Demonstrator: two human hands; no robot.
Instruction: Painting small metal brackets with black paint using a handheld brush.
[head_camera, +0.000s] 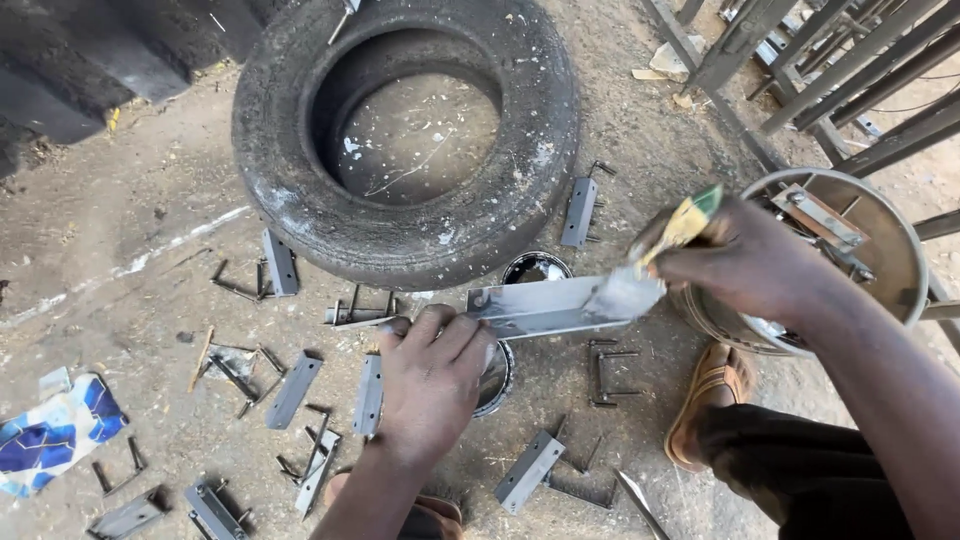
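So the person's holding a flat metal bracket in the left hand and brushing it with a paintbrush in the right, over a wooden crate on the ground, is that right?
Not quite. The head view shows no wooden crate: the large thing on the ground beyond the hands is an old tyre. The rest stands: the left hand holds the flat metal bracket, and the right hand works a paintbrush on it.

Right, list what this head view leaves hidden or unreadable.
- Paint tin: mostly behind the metal bar and left hand.
- Brush bristles: blurred.
- Bucket contents: partly covered by the right hand.
- Sandal: partly hidden by the trouser leg.
- Patterned cloth: cut by the left edge.
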